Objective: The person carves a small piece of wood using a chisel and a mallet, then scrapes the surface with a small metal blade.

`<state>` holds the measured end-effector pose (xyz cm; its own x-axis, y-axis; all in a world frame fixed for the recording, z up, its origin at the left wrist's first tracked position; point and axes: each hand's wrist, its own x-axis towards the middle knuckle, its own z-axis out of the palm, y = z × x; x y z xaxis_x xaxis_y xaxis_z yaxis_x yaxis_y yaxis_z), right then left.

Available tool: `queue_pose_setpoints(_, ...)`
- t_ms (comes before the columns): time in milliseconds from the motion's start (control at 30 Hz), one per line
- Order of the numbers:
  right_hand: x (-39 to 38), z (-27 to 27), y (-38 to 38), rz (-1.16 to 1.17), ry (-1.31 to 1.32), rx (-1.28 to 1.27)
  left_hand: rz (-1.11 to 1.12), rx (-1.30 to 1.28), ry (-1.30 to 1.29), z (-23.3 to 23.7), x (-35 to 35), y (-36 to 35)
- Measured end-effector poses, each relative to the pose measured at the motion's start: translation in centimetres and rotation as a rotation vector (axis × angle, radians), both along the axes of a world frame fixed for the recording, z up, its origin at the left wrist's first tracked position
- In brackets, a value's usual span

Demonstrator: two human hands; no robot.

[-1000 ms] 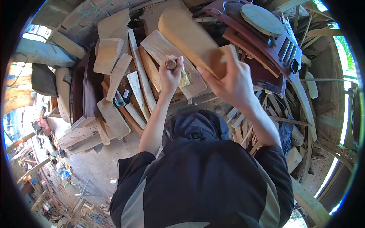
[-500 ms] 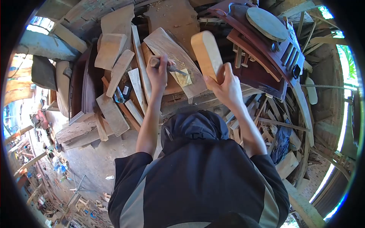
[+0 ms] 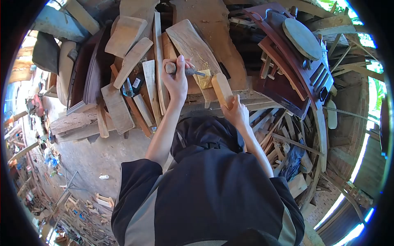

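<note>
My left hand [image 3: 176,85] is wrapped round the handle of a chisel [image 3: 200,73], whose metal blade points right. Its tip lies over a pale yellowish patch [image 3: 204,80] near the close end of a thick wooden board [image 3: 193,45]. In my right hand [image 3: 238,112] is a light wooden mallet [image 3: 222,88], gripped at its lower end. The mallet's rounded head lies low beside the patch, at the right edge of the board.
Left of the board lean several wood offcuts [image 3: 127,37] and a stack of dark panels [image 3: 96,69]. Dark red furniture pieces [image 3: 283,61] with a round wooden disc [image 3: 301,39] stand to the right. Scrap wood [image 3: 287,139] fills the floor below them.
My right hand has brought the mallet down and left, from raised to beside the pale patch. My left hand keeps the chisel at the patch. The whole view has shifted slightly.
</note>
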<state>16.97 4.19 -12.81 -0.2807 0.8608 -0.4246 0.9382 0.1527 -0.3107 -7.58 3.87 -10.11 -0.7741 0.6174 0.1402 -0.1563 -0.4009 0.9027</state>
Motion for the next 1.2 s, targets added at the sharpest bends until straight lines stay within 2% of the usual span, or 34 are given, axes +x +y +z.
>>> queue_pose_setpoints(200,-0.1,-0.2,-0.1,0.011,-0.012,-0.017,-0.093,0.017,-0.017,-0.1,-0.1,0.4)
queue_pose_setpoints(800,-0.6,-0.6,-0.5,-0.008,0.016,-0.052,-0.151,-0.020,0.001,-0.6,0.6,1.7)
queue_pose_setpoints(900,-0.4,-1.2,-0.2,-0.068,0.117,-0.075,-0.161,-0.132,0.097,-0.3,0.9,1.5)
queue_pose_setpoints(967,-0.1,-1.4,0.5,-0.132,0.185,-0.188,-0.139,-0.135,0.097,-0.2,1.2,1.7)
queue_pose_setpoints(1200,-0.2,-1.5,0.8,-0.193,0.215,-0.188,-0.123,-0.155,0.149,-0.1,1.4,2.0)
